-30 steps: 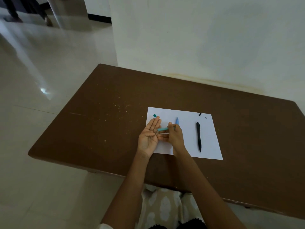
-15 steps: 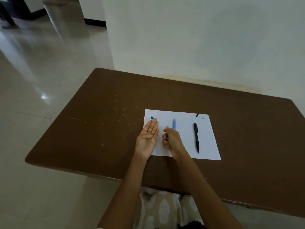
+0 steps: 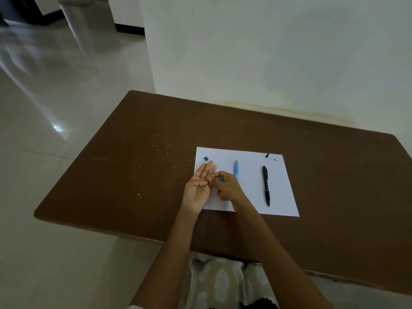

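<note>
A white sheet of paper [image 3: 283, 192] lies on the brown table [image 3: 138, 179]. My left hand [image 3: 198, 186] rests palm up at the sheet's left edge, fingers straight. My right hand [image 3: 227, 186] is curled beside it, its fingertips touching the left fingers; a bit of a teal pen part [image 3: 221, 179] shows inside its grip. A light blue pen [image 3: 236, 169] lies on the paper just behind my right hand. A black pen [image 3: 265, 185] lies farther right. A small teal piece [image 3: 206, 158] sits near the sheet's top left corner.
Two tiny parts, one black [image 3: 267, 155] and one grey [image 3: 275, 159], lie near the paper's top right corner. Pale crumbs [image 3: 160, 150] dot the table's left half. A white wall [image 3: 267, 52] stands right behind the table. Shiny tiled floor [image 3: 44, 108] lies to the left.
My right hand held a teal pen part across my left fingers, drew back to the right, and now touches the left fingertips again. My left hand stayed palm up.
</note>
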